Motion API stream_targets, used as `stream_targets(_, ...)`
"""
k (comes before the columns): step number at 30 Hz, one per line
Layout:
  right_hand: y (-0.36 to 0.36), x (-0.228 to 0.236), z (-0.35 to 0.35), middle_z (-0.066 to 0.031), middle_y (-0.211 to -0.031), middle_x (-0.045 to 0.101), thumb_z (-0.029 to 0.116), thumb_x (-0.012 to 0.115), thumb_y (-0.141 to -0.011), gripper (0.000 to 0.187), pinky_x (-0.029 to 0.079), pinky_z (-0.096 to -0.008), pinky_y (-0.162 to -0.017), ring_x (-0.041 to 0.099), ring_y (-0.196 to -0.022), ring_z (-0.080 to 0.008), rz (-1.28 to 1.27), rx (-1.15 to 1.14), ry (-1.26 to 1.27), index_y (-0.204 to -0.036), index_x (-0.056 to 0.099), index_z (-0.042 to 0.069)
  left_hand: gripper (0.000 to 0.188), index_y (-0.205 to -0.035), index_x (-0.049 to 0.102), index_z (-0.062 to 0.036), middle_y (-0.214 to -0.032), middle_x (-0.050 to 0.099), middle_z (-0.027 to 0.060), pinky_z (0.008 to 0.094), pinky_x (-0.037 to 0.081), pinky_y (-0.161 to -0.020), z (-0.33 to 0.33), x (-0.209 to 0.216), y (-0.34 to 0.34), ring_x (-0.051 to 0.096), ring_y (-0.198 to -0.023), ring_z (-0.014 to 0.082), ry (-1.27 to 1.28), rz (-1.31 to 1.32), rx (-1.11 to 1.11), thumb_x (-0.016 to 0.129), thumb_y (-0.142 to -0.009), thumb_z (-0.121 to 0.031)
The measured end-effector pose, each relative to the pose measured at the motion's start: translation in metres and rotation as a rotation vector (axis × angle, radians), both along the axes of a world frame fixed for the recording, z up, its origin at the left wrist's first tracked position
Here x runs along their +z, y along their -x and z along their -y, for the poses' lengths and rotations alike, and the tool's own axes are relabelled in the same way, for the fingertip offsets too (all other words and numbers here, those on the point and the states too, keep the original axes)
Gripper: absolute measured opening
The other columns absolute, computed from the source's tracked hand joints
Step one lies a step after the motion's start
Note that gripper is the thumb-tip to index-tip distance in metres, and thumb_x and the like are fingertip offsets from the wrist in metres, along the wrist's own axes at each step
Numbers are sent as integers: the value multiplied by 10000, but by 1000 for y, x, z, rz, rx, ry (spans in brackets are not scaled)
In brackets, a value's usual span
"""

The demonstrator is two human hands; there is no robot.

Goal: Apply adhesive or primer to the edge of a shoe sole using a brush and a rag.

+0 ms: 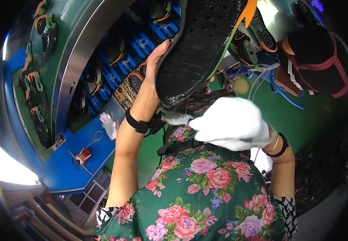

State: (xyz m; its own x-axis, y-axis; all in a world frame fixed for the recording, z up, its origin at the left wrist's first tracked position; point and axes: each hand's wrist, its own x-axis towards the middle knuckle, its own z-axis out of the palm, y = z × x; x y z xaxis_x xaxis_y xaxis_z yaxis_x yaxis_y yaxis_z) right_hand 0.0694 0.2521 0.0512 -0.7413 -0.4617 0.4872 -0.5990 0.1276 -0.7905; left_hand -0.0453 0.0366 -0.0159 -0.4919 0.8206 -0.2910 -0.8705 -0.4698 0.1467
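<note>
Raised in my bare left hand (156, 60) is a black shoe (194, 56), its broad flat face turned toward me. Small holes dot its upper part, and a green and orange edge runs down its right side. My left thumb presses on the shoe's left edge; the other fingers are mostly hidden behind it. Just below the shoe's lower end, my right hand (232, 122), in a white glove, is closed around a small tool (177, 119) with a greyish, blade-like end. Its handle is hidden in the glove. The tool appears apart from the shoe.
Blue racks (141, 42) with more shoes stand behind a curved metal rail (75, 60). At left, a blue table (63, 172) bears a pale glove (108, 125) and a small red item (84, 154). A black bag with red straps (334, 66) and a blue-framed stool sit at right.
</note>
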Motion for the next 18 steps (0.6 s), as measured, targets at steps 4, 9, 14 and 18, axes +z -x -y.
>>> stream_targets(4,6,0,-5,-64,-1050,768,99,827,-787,300,580,-334,-690,712,-845,-225,-24,-107,-53,-1083,778,102,882,-1591,346,-38,-1552,404,330,670,473,-1060,5,2,4,536,-1309,539,-29,141,21,503,-951,-625)
stream_targets(9,9,5,-8,-100,-1042,774,83,831,-787,269,579,-340,-694,716,-842,-232,123,50,49,-1052,784,72,670,-1468,511,17,-1393,605,271,585,524,-1056,7,0,2,654,-1210,422,42,115,3,565,-985,-446)
stream_targets(14,12,8,-3,-104,-968,785,40,850,-762,193,580,-341,-714,738,-816,-248,243,-144,107,-947,798,56,857,-1592,348,-49,-1560,413,304,671,463,-1073,9,-17,2,549,-1313,508,15,148,18,463,-975,-632)
stream_targets(18,13,-4,-14,-133,-984,785,-6,819,-779,138,584,-342,-766,749,-844,-233,529,-123,366,-910,781,17,735,-1513,453,-21,-1476,518,269,610,499,-1059,-8,-5,-4,608,-1252,445,20,137,56,475,-1009,-556)
